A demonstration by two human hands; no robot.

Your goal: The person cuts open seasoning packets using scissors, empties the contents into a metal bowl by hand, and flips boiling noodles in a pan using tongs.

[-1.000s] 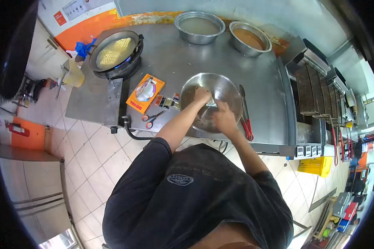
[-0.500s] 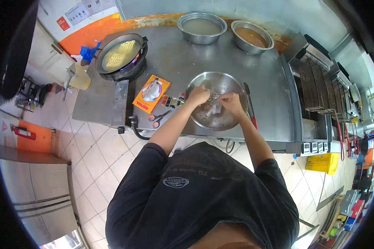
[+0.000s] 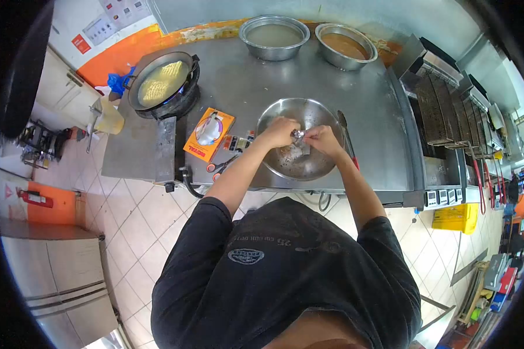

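Observation:
Over a wide steel bowl (image 3: 326, 166), my left hand (image 3: 280, 132) and my right hand (image 3: 324, 141) come close together, fingers pinched. Between them is a small silvery packet (image 3: 298, 134), gripped from both sides. Beneath it, on the bowl's inside, lie small specks and a pale clear patch that I cannot make out. Left of the bowl are several small packets (image 3: 237, 143), an orange carton (image 3: 198, 148) and scissors (image 3: 213, 167), partly hidden by my left forearm. Along the bowl's right side lies a dark long utensil with a red handle (image 3: 356, 162).
At the back left, a wok (image 3: 136, 96) with yellow noodle blocks (image 3: 163, 81) in liquid sits on a burner showing blue flame. Two metal basins, one of cloudy liquid (image 3: 273, 36) and one of brown liquid (image 3: 344, 45), stand at the back. Wire baskets (image 3: 442, 113) are right.
The view has shifted slightly. My hands remain over the bowl, and the silvery packet between them shows more plainly now. My right hand has moved a little closer to my left.

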